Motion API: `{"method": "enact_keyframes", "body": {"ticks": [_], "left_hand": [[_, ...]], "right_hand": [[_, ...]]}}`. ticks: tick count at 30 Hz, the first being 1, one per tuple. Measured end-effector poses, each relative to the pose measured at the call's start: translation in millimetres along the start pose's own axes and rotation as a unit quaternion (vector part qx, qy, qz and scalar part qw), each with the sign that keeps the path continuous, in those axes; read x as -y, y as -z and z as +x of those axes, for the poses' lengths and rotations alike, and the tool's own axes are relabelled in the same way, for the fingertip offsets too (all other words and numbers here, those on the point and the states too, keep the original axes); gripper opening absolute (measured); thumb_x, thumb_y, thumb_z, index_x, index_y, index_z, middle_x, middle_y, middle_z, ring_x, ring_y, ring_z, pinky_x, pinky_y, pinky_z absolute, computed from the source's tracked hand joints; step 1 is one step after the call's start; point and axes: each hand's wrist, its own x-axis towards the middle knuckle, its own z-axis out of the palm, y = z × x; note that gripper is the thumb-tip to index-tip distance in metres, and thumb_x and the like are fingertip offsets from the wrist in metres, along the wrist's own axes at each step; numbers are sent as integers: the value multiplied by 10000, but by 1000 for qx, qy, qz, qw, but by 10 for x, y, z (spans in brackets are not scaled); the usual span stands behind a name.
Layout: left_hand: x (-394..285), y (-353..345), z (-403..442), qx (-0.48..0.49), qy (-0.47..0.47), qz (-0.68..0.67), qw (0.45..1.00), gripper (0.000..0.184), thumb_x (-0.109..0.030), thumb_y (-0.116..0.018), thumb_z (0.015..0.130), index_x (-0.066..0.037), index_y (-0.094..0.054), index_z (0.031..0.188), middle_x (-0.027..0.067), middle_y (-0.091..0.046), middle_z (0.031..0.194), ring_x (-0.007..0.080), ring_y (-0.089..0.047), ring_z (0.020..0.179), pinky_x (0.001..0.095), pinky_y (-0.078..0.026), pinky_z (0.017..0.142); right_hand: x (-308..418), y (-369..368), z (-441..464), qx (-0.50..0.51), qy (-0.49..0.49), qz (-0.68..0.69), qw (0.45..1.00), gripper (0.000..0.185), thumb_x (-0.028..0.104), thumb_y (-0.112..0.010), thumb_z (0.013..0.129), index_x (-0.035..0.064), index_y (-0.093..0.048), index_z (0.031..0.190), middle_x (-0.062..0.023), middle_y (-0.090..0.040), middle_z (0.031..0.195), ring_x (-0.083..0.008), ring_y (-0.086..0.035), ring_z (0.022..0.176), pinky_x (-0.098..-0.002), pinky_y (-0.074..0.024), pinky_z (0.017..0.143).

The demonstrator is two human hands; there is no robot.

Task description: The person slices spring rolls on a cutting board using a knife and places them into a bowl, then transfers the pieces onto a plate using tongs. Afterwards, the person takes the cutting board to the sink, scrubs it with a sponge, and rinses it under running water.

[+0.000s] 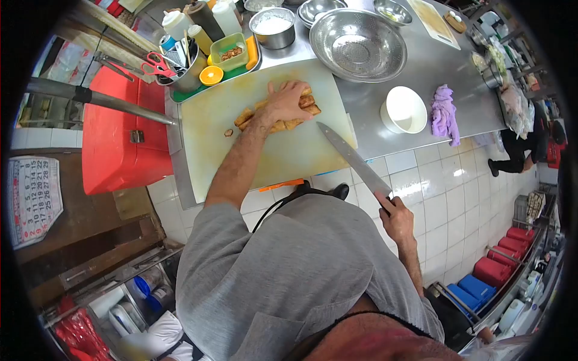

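Several golden-brown fried rolls [309,101] lie side by side on a large pale cutting board [241,162]. My left hand [286,102] rests on top of them with its fingers spread; the palm hides part of the rolls. A small cut slice [228,133] sits apart, left of the rolls. In my right hand [397,219] is the handle of a long knife [355,159], the fingers wrapped round it. The blade points up and left, its tip near the right end of the rolls, apart from them.
Behind the board stand a tool pot [191,72], a green container [229,55], an orange half [211,75] and a metal pot [274,37]. A large steel bowl [358,45], a white bowl [404,110] and a purple cloth [444,114] are rightward. Another person [518,150] stands far right.
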Motion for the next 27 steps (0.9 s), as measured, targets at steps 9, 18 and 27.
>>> {"method": "enact_keyframes", "body": {"ticks": [9,18,27], "left_hand": [[27,74,211,43,10,3,999,728,-397,-731,578,-118,-426,1177,94,-472,1181,239,-390,1187,527,-102,1012],[-121,21,332,36,3,0,999,659,-428,-721,592,-115,-468,1114,96,-494,1133,230,-436,1109,432,-207,938],[-800,-152,64,15,-67,-15,998,518,-396,-698,603,-135,-522,1014,117,-482,1076,310,-443,1054,427,-317,906]], "right_hand": [[308,-255,434,-25,-20,-6,999,478,129,-581,779,287,-509,1224,-96,-523,812,-263,-574,680,-382,-489,607],[263,-199,683,-55,30,-28,998,429,120,-548,800,274,-534,1201,-109,-540,829,-268,-597,670,-390,-505,590],[46,160,49,-51,5,-34,998,418,111,-562,802,246,-549,1197,-102,-535,784,-223,-576,580,-341,-510,528]]}}
